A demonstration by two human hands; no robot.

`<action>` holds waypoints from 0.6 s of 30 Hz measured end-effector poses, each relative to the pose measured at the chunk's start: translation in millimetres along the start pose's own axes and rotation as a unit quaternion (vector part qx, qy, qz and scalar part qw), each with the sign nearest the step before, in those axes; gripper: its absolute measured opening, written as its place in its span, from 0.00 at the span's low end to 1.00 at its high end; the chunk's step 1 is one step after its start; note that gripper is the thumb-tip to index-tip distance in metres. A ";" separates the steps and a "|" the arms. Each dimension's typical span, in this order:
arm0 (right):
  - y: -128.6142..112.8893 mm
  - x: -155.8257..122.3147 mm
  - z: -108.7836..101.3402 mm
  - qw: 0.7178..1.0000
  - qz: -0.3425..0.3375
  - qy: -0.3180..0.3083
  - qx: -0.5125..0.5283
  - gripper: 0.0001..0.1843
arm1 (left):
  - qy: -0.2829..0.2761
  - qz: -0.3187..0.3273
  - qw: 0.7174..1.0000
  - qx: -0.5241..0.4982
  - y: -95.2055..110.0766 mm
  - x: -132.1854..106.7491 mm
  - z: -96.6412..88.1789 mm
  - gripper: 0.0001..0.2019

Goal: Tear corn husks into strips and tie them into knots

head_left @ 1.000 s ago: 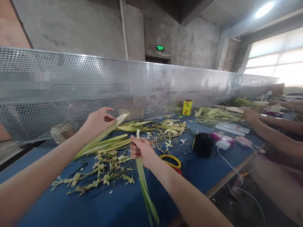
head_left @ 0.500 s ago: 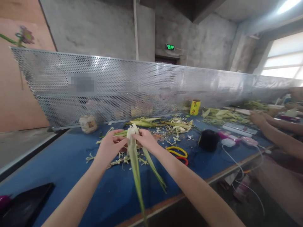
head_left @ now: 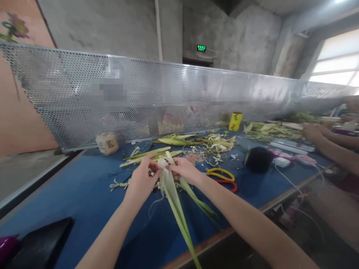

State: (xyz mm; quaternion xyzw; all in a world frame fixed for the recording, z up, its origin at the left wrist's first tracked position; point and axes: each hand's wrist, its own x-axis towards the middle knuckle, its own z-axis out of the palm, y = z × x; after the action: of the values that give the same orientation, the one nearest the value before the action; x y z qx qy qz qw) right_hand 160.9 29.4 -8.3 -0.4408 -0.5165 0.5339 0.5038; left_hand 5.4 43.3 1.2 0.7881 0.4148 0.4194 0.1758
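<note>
A pale green corn husk (head_left: 175, 198) hangs from between my two hands, its long tails trailing toward the table's front edge. My left hand (head_left: 146, 172) is closed on the whitish upper end of the husk, thumb and fingers pinched. On the other side, my right hand (head_left: 183, 170) grips the same end, close to the left fingertips. Beneath the hands lies a braided husk strand (head_left: 120, 185), partly hidden by them. Just behind are loose green husk strips (head_left: 151, 152). Scissors with yellow and red handles (head_left: 221, 175) lie right of my right hand.
Husk scraps (head_left: 220, 144) lie along the perforated metal screen (head_left: 157, 89). A yellow can (head_left: 235, 121), a black round object (head_left: 258, 160) and a wrapped roll (head_left: 107, 143) stand on the blue table (head_left: 112, 220). A black tray (head_left: 42, 243) is at front left; a co-worker's hands (head_left: 311, 130) are at right.
My hands and the husk have shifted slightly right in view, and the husk tails swing further right. The whole view has also shifted a little. Both hands keep hold of the husk.
</note>
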 end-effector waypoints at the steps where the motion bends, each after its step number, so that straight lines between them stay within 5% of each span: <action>1: -1.1 -0.2 -1.1 1.000 0.001 -0.002 0.010 0.10 | -0.012 0.026 0.999 0.018 1.1 -1.6 -0.5 0.23; 5: -4.5 -1.8 -5.3 0.999 -0.005 -0.008 0.042 0.15 | -0.029 0.058 0.997 0.038 6.2 -7.7 0.0 0.23; 11: -6.9 -2.1 -13.6 0.998 -0.023 -0.008 0.058 0.19 | -0.068 -0.015 0.996 -0.062 9.1 -12.7 2.8 0.34; 18: -11.2 -4.4 -15.7 0.999 -0.018 -0.034 0.034 0.19 | -0.089 -0.018 0.993 -0.069 2.7 -9.8 -0.3 0.24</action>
State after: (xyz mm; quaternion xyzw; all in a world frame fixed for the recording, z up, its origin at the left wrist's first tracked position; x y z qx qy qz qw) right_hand 177.9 26.2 1.4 -0.3957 -0.5228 0.5563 0.5105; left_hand 3.6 33.8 -1.9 0.8007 0.3820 0.3717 0.2736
